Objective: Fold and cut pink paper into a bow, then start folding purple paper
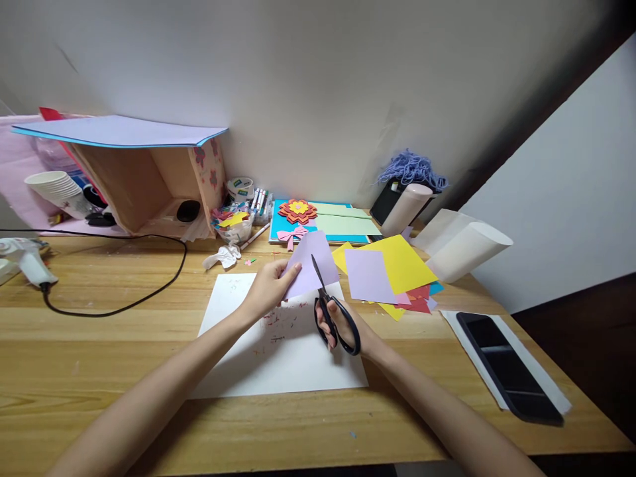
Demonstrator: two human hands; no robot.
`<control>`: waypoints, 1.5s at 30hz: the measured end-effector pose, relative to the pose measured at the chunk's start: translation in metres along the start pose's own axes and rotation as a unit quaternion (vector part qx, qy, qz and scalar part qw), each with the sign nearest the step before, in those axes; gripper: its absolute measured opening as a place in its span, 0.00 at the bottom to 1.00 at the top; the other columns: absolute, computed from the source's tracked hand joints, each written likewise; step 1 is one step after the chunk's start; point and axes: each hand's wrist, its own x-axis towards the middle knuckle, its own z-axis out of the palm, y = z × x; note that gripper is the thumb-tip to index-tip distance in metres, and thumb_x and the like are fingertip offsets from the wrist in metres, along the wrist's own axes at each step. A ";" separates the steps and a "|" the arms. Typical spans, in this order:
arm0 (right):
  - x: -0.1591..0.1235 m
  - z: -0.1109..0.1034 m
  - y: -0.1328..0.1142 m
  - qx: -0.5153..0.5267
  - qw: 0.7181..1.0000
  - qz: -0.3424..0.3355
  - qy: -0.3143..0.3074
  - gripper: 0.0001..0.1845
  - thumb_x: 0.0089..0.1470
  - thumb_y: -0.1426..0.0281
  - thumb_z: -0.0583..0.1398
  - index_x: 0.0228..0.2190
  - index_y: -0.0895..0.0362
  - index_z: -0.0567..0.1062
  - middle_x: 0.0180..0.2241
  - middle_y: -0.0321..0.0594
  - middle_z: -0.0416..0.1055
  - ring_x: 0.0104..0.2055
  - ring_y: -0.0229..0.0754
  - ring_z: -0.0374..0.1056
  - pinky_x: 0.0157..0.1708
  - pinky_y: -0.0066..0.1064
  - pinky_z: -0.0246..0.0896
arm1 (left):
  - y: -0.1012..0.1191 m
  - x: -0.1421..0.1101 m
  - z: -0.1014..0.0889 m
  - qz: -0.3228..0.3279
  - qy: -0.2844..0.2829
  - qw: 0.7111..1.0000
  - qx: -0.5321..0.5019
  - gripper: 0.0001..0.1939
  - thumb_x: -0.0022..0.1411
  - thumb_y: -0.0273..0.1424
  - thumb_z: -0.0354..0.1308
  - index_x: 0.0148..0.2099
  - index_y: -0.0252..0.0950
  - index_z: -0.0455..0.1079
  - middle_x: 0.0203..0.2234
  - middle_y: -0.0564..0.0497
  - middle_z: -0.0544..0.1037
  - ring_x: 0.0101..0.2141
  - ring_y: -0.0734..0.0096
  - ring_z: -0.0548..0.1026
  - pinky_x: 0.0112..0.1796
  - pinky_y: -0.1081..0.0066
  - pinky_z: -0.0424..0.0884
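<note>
My left hand [272, 286] pinches a light purple sheet of paper [309, 262] by its left edge, above the desk. In my right hand [342, 324] is a pair of black-handled scissors [354, 331], my fingers through the loops. The dark blades point up and lie across the right part of the purple sheet; whether they have cut into it I cannot tell. Beneath both hands lies a white sheet [238, 364] with reddish marks. Another light purple piece [368, 275] rests on yellow paper [405, 262] to the right.
A phone [507, 364] lies at the right. Behind are a layered paper flower [298, 211], a pink paper bow [292, 235] and a rolled white sheet [472, 252]. At left sit a glue gun [27, 262], its black cable [119, 314] and an open cardboard box [144, 185].
</note>
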 end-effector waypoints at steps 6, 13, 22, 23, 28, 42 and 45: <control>-0.001 0.000 0.001 -0.029 0.999 -0.008 0.025 0.29 0.46 0.42 0.50 0.26 0.58 0.61 0.17 0.27 0.55 0.11 0.27 0.53 0.10 0.19 0.54 | -0.002 0.001 0.001 -0.005 -0.003 1.000 0.000 0.18 0.57 0.45 0.48 0.26 0.35 0.60 0.14 0.59 0.59 0.11 0.82 0.60 0.08 0.83 0.56; -0.002 -0.001 0.002 -0.039 0.999 -0.008 0.025 0.29 0.45 0.42 0.50 0.27 0.57 0.61 0.16 0.26 0.53 0.12 0.27 0.53 0.09 0.19 0.54 | -0.006 0.005 -0.001 0.002 0.002 1.000 -0.006 0.19 0.57 0.46 0.48 0.25 0.35 0.57 0.16 0.58 0.58 0.14 0.80 0.61 0.13 0.80 0.56; -0.005 0.008 0.000 -0.025 0.999 0.005 -0.044 0.34 0.41 0.37 0.47 0.26 0.58 0.61 0.16 0.27 0.54 0.11 0.28 0.53 0.10 0.21 0.55 | -0.013 0.008 -0.003 0.059 0.101 0.990 0.079 0.19 0.59 0.43 0.44 0.23 0.36 0.55 0.18 0.57 0.59 0.22 0.76 0.57 0.24 0.76 0.52; -0.006 0.009 0.000 -0.013 0.999 0.004 -0.050 0.35 0.40 0.37 0.47 0.26 0.58 0.61 0.16 0.27 0.54 0.11 0.28 0.53 0.10 0.22 0.56 | -0.013 0.007 -0.002 0.062 0.105 0.988 0.091 0.19 0.60 0.42 0.44 0.23 0.36 0.54 0.18 0.57 0.59 0.22 0.76 0.58 0.24 0.76 0.52; -0.006 0.015 -0.002 0.032 0.998 0.020 -0.052 0.38 0.36 0.34 0.44 0.28 0.57 0.60 0.15 0.26 0.55 0.12 0.29 0.55 0.14 0.25 0.60 | -0.011 0.000 0.006 0.071 0.091 0.987 0.111 0.19 0.61 0.42 0.43 0.23 0.36 0.54 0.17 0.57 0.58 0.21 0.76 0.57 0.23 0.75 0.51; -0.001 0.013 0.010 0.046 0.999 0.016 -0.015 0.33 0.40 0.38 0.50 0.26 0.57 0.60 0.15 0.26 0.55 0.10 0.28 0.53 0.09 0.21 0.55 | -0.014 -0.001 0.010 0.064 0.091 0.986 0.121 0.19 0.61 0.42 0.43 0.22 0.36 0.53 0.16 0.57 0.57 0.21 0.75 0.56 0.23 0.74 0.49; 0.000 0.014 0.012 0.053 0.998 0.029 -0.003 0.32 0.41 0.39 0.51 0.27 0.57 0.59 0.15 0.25 0.56 0.09 0.27 0.53 0.08 0.21 0.54 | -0.013 -0.001 0.010 0.063 0.095 0.987 0.116 0.19 0.60 0.42 0.43 0.22 0.37 0.51 0.16 0.57 0.56 0.21 0.74 0.56 0.23 0.74 0.49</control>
